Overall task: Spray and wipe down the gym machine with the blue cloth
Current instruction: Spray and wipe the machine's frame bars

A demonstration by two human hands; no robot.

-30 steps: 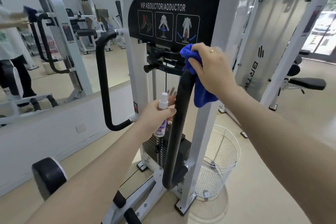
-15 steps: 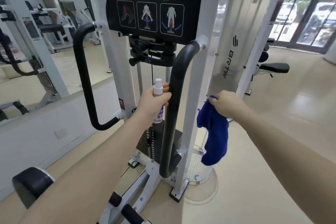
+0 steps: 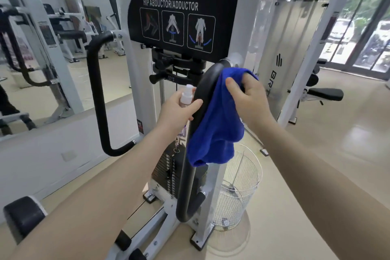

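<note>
The white hip abductor/adductor machine [image 3: 135, 53] stands in front of me, with a black padded handle bar on each side. My right hand [image 3: 250, 101] presses the blue cloth [image 3: 217, 131] against the upper curve of the right handle bar [image 3: 190, 179]; most of the cloth hangs down below my palm. My left hand [image 3: 176, 112] holds a small clear spray bottle [image 3: 186, 96] with a white nozzle, upright, just left of that bar. The left handle bar [image 3: 96, 95] is untouched.
A white wire basket [image 3: 242, 188] sits on the floor right of the machine's base. A second BRTW machine [image 3: 295, 53] and a bench [image 3: 325, 94] stand behind at right. A wall mirror [image 3: 42, 59] runs along the left. A black pad [image 3: 23, 215] sits at lower left.
My right hand has lifted the cloth from hanging beside the machine back onto the top curve of the right handle bar. The left hand with the bottle has stayed by the bar.
</note>
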